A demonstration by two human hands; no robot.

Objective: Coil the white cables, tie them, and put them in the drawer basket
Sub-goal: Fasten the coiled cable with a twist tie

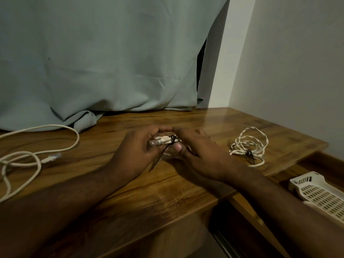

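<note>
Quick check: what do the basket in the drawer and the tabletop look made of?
Basket: looks like white moulded plastic, matt, with rows of even slots. Tabletop: brown wood grain with a glossy sheen reflecting light; solid wood or laminate, cannot tell.

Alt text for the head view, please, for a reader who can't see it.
Both hands, left hand and right hand, grip a white cable bundle with a black tie around it, above a wooden table. A tied coil lies to the right, a loose cable to the left, and a white basket sits in the drawer at lower right.
</note>
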